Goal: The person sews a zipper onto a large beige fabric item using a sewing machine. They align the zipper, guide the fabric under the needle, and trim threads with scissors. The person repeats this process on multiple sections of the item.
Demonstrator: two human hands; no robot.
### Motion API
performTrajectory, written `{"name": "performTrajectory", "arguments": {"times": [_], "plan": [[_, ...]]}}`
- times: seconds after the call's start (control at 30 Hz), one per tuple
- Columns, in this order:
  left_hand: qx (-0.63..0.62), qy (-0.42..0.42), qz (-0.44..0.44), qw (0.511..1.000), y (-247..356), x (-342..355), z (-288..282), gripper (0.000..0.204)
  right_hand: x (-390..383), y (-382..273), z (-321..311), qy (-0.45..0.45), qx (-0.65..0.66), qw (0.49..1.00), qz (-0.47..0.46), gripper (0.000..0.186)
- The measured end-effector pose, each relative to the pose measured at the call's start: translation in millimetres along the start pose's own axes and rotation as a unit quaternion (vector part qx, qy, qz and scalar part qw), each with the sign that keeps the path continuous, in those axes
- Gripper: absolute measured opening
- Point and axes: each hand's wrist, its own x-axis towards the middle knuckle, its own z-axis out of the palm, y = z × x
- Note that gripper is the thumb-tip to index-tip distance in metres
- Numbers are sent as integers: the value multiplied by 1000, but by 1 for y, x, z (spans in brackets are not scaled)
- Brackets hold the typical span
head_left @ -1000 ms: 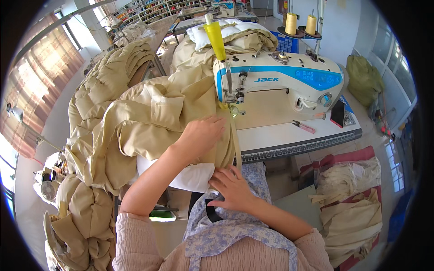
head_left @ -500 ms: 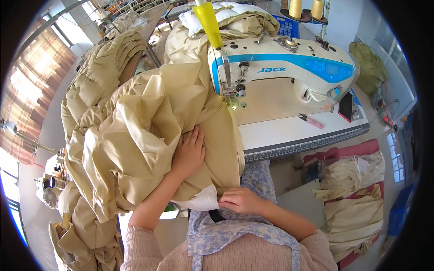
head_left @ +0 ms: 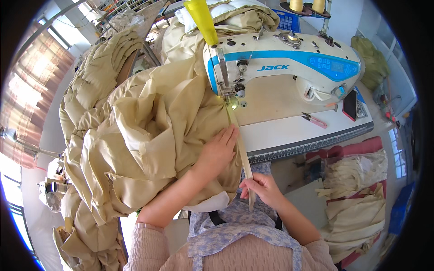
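Beige fabric (head_left: 149, 122) lies bunched in deep folds to the left of a white and blue sewing machine (head_left: 282, 56), its right edge running up to the machine's needle area. My left hand (head_left: 219, 149) rests flat on that cloth close to its edge, fingers stretched toward the needle. A narrow beige tape (head_left: 245, 162) extends from the needle area down along the edge, over the table's front. Near its lower end, my right hand (head_left: 263, 187) pinches the tape between thumb and fingers. A white piece (head_left: 214, 203) shows at the cloth's lower edge.
Thread snips (head_left: 314, 120) and a dark phone (head_left: 350, 106) lie on the white machine table (head_left: 266, 137). Bundled cream strips (head_left: 355, 171) are at the lower right. Thick quilted beige cloth (head_left: 97, 67) is piled at the left. A yellow cup-like holder (head_left: 201, 22) stands above the machine head.
My left hand has slid right and up to the cloth's edge. My right hand has left the white corner, moved right and up, and now grips the tape, pulled out along the edge.
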Motion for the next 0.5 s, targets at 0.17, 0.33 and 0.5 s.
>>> {"name": "performTrajectory", "arguments": {"times": [0.17,0.33,0.5], "plan": [[-12,33,10,999,-14,-6,11,52,5,-15,12,-61,-313,922,-221,17],[-119,87,-76,986,-12,-1,-6,40,41,3,-27,75,-614,673,-407,32],[-160,86,-89,979,-21,23,-32,33,64,14,-21,125,-641,625,-428,27]]}}
